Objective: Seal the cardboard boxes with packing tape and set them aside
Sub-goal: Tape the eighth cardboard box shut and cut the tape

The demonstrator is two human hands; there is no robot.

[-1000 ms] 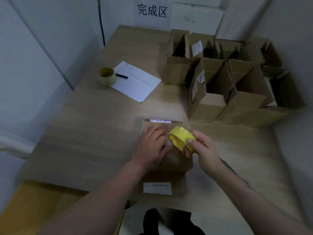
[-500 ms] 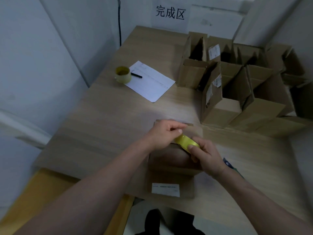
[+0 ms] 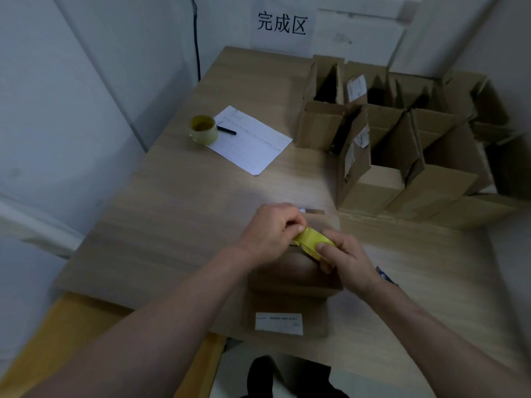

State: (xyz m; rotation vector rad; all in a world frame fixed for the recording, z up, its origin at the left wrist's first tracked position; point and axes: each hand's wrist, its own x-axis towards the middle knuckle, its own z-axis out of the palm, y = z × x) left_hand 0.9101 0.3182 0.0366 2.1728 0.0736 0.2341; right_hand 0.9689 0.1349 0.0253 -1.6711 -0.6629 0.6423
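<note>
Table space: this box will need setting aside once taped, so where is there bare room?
Bare wood lies on the table between the paper sheet and the hands, and along the near right edge below the open boxes. The far strip under the wall sign is also free. The far right corner is crowded with boxes.

Both hands hid the middle and far top of the box, and the left hand covered the near end of the tape roll, so the tape's free end could not be made out. Print on the box's label and on the paper was too small to read. The open boxes ran off into dark blur at the right.
</note>
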